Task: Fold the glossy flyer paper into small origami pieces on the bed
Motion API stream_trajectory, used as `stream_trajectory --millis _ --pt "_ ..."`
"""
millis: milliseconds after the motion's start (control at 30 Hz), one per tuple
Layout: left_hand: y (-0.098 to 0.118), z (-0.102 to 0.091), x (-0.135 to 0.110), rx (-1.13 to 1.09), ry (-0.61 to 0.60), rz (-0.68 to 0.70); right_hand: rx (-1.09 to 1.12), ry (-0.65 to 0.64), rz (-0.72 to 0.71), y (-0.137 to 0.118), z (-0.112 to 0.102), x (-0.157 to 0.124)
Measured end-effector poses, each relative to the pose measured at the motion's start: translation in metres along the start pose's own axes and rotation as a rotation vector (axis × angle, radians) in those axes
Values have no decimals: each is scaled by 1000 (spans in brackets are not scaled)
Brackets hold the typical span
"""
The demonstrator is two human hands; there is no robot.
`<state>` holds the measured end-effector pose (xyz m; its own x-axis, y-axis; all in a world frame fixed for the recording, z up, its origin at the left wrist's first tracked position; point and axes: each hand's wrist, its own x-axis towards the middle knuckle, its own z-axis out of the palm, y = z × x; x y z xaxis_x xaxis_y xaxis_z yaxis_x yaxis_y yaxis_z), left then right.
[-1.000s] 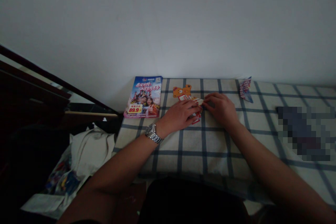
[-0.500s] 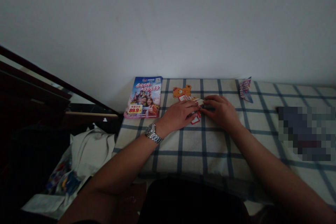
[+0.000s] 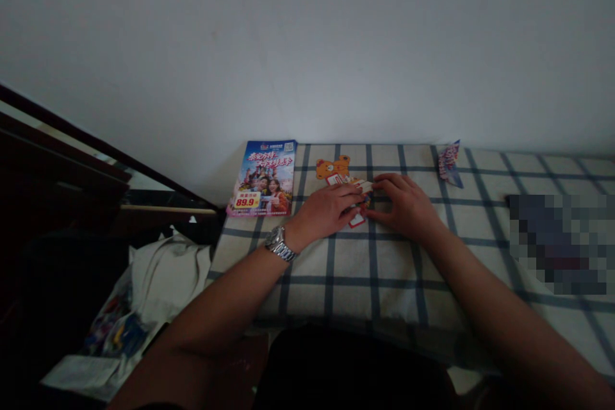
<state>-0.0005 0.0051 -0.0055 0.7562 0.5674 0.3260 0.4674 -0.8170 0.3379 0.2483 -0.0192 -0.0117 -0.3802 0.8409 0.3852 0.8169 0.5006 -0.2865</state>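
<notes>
A colourful folded paper [image 3: 356,221] with red-edged white panels lies under my hands on the checked cloth. An orange bear-head cutout [image 3: 330,168] sticks out at its upper left. My left hand [image 3: 331,211], with a steel watch at the wrist, is closed over the paper, its fingers pressing on top and the thumb lower down. At the right edge of the paper is my right hand [image 3: 403,205], its thumb and forefinger apart and their tips close to the fold. Part of the paper is hidden beneath the left fingers.
A stack of blue-and-pink flyers [image 3: 264,179] lies to the left. A crumpled printed wrapper [image 3: 449,163] stands near the wall [image 3: 307,45]. A pixelated dark object [image 3: 557,243] lies at the right. White bags [image 3: 168,275] sit lower left, beside a dark wooden frame [image 3: 57,186].
My right thumb has moved slightly down, away from the forefinger, widening the gap between them. My left hand and the paper have stayed nearly in place.
</notes>
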Motion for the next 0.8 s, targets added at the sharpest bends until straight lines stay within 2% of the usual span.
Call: stream_trajectory --millis 800 --pt "-3 4 -1 20 -3 0 -17 -50 15 -5 -4 0"
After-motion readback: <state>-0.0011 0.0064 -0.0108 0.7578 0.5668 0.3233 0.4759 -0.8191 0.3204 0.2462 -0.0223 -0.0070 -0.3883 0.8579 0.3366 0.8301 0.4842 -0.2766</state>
